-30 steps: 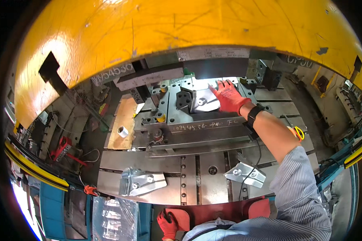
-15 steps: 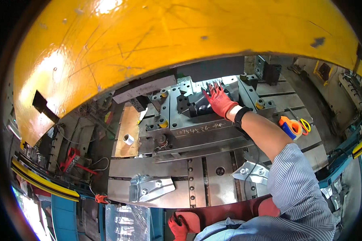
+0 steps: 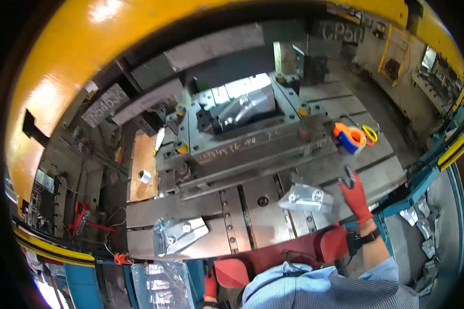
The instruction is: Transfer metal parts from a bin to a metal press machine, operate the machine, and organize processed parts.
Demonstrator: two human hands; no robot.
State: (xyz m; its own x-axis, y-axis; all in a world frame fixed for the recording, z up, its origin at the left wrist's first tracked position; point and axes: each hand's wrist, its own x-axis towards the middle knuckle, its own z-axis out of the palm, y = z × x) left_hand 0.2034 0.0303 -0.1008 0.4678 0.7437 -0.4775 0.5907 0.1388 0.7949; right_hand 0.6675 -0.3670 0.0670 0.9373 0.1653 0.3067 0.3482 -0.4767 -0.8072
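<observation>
My right hand (image 3: pixel 355 198), in a red glove with dark fingertips, hovers over the right front of the press bed. Its fingers are apart and hold nothing. A bent silver sheet-metal part (image 3: pixel 307 198) lies just left of it. My left hand (image 3: pixel 210 286), also red-gloved, is low beside a red pad (image 3: pixel 231 273); its fingers are mostly hidden. Farther back, another formed metal part (image 3: pixel 250 105) sits on the lower die (image 3: pixel 232 154), with no hand touching it. A stack of similar parts (image 3: pixel 178 236) rests at the bed's front left.
Above the die hangs the upper tooling (image 3: pixel 216 46) beneath the yellow press frame (image 3: pixel 51 98). An orange and blue tape roll (image 3: pixel 349 138) and yellow-handled scissors (image 3: pixel 369 135) lie at right. Cardboard (image 3: pixel 143 144) bearing a white roll (image 3: pixel 144 176) is at left. Plastic-covered parts (image 3: pixel 162 283) stand below.
My right hand has left the part on the die and drawn back to the right front of the bed. The view has shifted, showing more of the upper tooling.
</observation>
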